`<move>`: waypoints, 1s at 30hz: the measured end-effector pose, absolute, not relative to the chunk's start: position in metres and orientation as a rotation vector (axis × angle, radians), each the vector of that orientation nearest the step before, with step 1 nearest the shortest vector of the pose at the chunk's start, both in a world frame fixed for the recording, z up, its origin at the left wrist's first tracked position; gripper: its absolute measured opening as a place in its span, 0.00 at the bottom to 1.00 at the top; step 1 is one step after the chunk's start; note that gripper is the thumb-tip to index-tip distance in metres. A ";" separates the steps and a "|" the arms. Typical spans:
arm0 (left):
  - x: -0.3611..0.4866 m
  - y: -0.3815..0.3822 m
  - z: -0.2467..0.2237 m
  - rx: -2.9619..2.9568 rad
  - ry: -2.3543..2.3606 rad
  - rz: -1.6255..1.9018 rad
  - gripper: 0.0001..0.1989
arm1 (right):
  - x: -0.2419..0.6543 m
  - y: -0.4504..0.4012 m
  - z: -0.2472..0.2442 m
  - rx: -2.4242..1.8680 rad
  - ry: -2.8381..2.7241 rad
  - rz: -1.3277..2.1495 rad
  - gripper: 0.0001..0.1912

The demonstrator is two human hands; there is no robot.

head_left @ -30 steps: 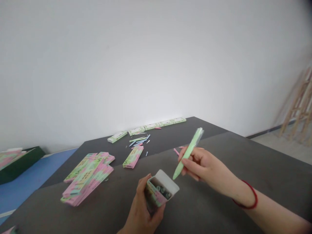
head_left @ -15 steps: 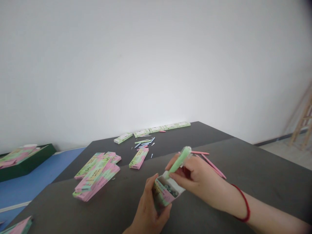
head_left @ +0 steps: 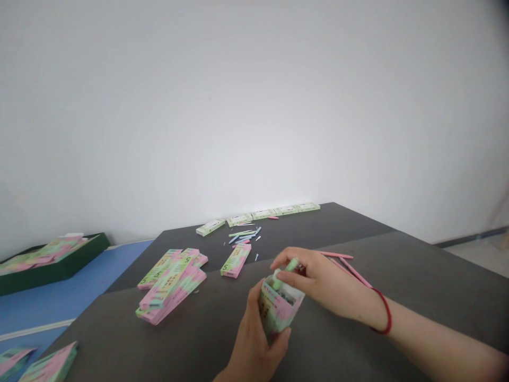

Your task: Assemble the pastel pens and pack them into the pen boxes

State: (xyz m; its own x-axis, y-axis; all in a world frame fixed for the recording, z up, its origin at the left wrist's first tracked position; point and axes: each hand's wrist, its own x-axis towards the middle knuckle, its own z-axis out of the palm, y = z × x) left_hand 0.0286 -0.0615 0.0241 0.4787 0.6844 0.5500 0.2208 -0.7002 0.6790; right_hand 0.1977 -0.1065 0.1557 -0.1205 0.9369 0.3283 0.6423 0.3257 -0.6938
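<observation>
My left hand (head_left: pixel 256 339) grips an upright small pink and green cardboard box (head_left: pixel 280 313), thumb on the near side and fingers along the left. The box's top is open, and small dark items show blurrily inside. My right hand (head_left: pixel 326 281) pinches a light green pen (head_left: pixel 293 263) at the box's mouth. The pen leans, its lower end at or inside the opening; the fingers cover its middle. A red band circles my right wrist. Right behind that hand, several pink pens (head_left: pixel 360 273) lie on the dark table (head_left: pixel 222 329).
Left of the hands is a pile of pink and green boxes (head_left: pixel 170 286), with a single box (head_left: pixel 236 260) nearer the middle. Pen parts (head_left: pixel 244 236) lie scattered beyond. Green-edged boxes (head_left: pixel 264 214) line the table's back by the wall. A dark green tray (head_left: pixel 59 268) holds boxes at far left.
My right hand has lowered the green pen toward the box's opening; less of the pen shows above the fingers. The whole view has shifted slightly, so things sit further right.
</observation>
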 end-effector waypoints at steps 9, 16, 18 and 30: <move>0.029 -0.065 0.035 2.051 0.873 1.099 0.35 | 0.200 -0.076 0.158 -1.409 -1.961 0.174 0.03; 0.028 -0.060 0.038 1.970 0.926 1.140 0.40 | 0.196 -0.087 0.111 -1.257 -1.634 0.511 0.15; 0.027 -0.059 0.038 1.984 0.908 1.150 0.39 | 0.190 -0.084 0.092 -1.197 -1.598 0.672 0.14; 0.014 -0.051 0.028 2.297 0.841 1.311 0.17 | 0.169 -0.074 0.076 -0.994 -1.377 0.892 0.12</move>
